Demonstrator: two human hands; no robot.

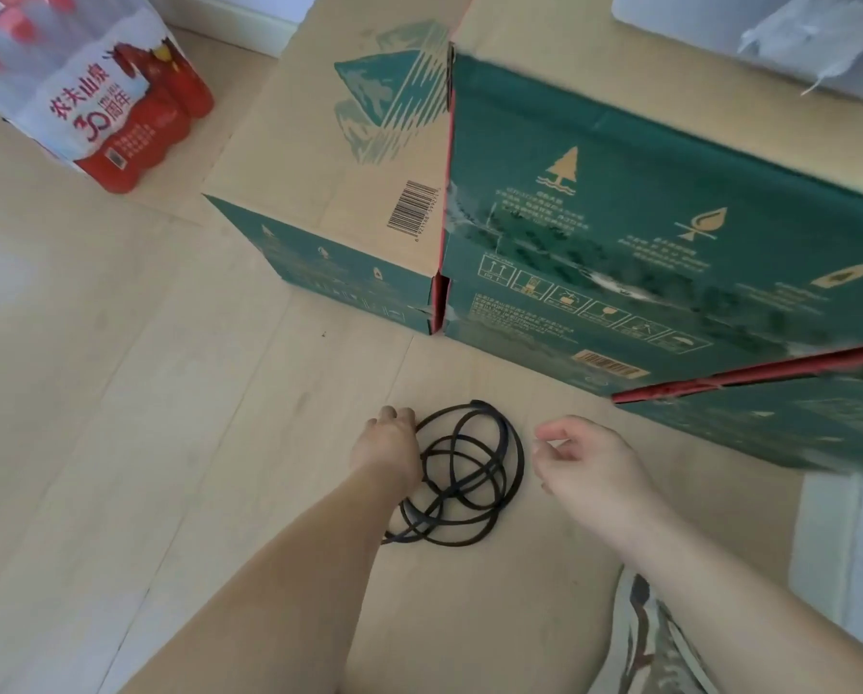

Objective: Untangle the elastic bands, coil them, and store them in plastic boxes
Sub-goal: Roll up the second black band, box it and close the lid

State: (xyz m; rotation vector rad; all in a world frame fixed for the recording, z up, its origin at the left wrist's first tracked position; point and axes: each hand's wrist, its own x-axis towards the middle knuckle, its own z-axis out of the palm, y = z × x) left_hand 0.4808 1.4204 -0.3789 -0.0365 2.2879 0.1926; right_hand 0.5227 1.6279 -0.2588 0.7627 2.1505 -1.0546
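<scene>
A tangle of black elastic bands [469, 468] lies in loose overlapping loops on the pale wooden floor [169, 393]. My left hand [389, 445] rests against the tangle's left edge, its fingers curled at the bands; whether it grips a strand is hidden by the hand. My right hand [584, 463] hovers just right of the tangle, apart from it, fingers loosely curled and holding nothing. No plastic box is in view.
Two green and tan cardboard cartons stand just beyond the bands, one in the middle [349, 192] and a larger one to the right [669, 232]. A shrink-wrapped pack of red-labelled bottles [94, 92] sits far left. A white cabinet edge [845, 543] is at right.
</scene>
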